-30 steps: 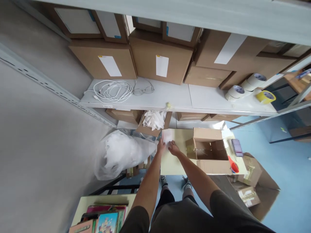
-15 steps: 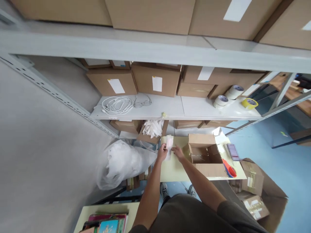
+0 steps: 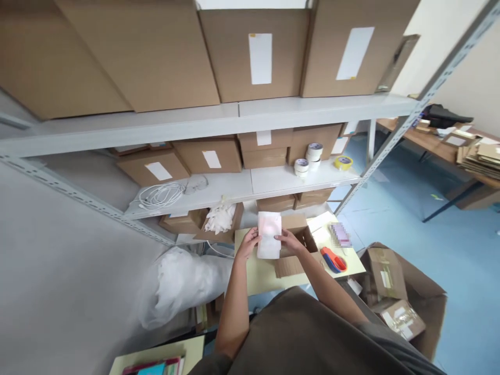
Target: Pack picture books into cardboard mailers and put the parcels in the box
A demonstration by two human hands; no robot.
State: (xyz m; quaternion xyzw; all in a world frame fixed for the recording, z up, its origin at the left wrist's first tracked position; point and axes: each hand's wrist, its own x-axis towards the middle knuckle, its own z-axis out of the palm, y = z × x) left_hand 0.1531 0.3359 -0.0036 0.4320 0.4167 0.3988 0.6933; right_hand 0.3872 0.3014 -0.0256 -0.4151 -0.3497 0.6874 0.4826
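Holding a packet between them, the left hand and right hand pinch its two side edges, thumbs on the near face. It is in the air above the table, at the left side of the carton, part of which it hides. Half a second ago the packet shows as a narrow, slanted shape wholly left of the carton; now it is squared up, its broad white and pale pink face toward the camera. The right forearm now crosses in front of the carton, whose inside shows less than before.

Right of the carton, the red-and-blue tool and a blurred purple item keep their places on the table. Left of the carton, a box of white scraps sits beyond the table and a plastic bag bulges nearer the camera. Farther right of the carton, a large box holds parcels. Beyond the carton, a shelf bears tape rolls and a cable. The view has swung right, bringing in a wooden desk.
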